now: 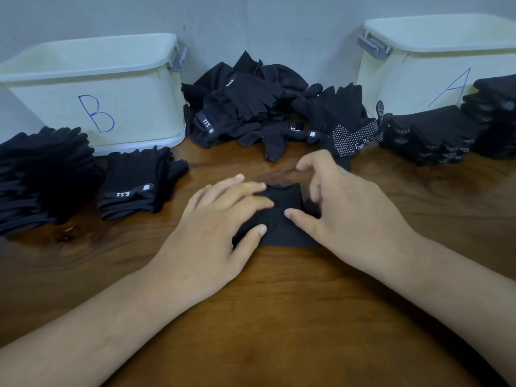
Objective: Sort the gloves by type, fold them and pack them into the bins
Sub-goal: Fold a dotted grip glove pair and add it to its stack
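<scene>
A black glove (pixel 282 216) lies folded on the wooden table (pixel 279 317) in front of me. My left hand (pixel 217 227) presses flat on its left side, fingers spread. My right hand (pixel 340 208) rests on its right side, thumb on the fabric and fingers lifted and curled. An unsorted heap of black gloves (pixel 257 104) sits at the back centre. The cream bin marked B (pixel 95 90) stands back left, the bin marked A (pixel 435 62) back right. Folded plain gloves with a label (pixel 136 182) are stacked before bin B; folded dotted gloves (pixel 430 135) lie before bin A.
A bigger stack of folded black gloves (pixel 36 177) sits at the far left edge. Another dark stack (pixel 494 115) stands at the far right. One dotted glove (pixel 354 138) lies loose at the heap's right side. A grey wall runs behind the bins.
</scene>
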`<state>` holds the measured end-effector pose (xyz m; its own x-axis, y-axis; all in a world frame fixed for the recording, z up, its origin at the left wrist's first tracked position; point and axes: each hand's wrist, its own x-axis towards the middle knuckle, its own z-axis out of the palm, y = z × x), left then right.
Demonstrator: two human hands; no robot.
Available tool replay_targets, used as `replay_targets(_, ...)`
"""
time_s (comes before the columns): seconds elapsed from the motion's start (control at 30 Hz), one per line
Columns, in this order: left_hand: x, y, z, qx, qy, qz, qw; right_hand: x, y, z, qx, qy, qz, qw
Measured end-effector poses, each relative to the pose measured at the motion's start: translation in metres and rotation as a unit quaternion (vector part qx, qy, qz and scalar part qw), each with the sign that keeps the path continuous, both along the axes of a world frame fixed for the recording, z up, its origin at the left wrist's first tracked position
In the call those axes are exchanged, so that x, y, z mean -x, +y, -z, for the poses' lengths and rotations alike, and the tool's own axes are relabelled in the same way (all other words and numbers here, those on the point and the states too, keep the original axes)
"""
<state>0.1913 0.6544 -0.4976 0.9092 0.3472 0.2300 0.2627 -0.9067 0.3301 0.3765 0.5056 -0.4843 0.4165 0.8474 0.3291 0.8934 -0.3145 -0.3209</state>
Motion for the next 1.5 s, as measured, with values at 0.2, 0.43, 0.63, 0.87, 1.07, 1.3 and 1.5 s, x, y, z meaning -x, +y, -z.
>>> replay_targets(0.2,0.003,0.003,-0.002,-0.001,0.079,0.021,0.997,-0.007,0.004,0.005,0.046,-0.062,-0.166,0.983)
replay_targets(0.43,0.011,0.016,-0.007,-0.098,0.016,0.111,0.989,-0.007,-0.002,0.002,0.073,-0.026,-0.145,0.986)
replay_targets(0.63,0.003,0.014,-0.005,-0.185,-0.031,0.134,0.973,0.008,-0.004,-0.004,0.099,-0.060,-0.131,0.985)
replay_targets(0.87,-0.005,0.005,-0.011,-0.115,-0.089,0.057,0.988,0.007,0.000,-0.008,0.047,-0.044,-0.110,0.992)
replay_targets(1.07,0.002,-0.003,-0.019,0.248,-0.200,-0.010,0.948,0.004,-0.006,-0.019,-0.063,0.242,-0.121,0.961)
replay_targets(1.3,0.009,0.001,-0.026,0.475,-0.161,0.077,0.862,-0.002,0.000,-0.017,-0.132,0.459,-0.096,0.873)
replay_targets(1.5,0.007,0.007,-0.018,0.481,-0.145,0.065,0.862,-0.008,0.005,-0.012,-0.148,0.523,-0.101,0.833)
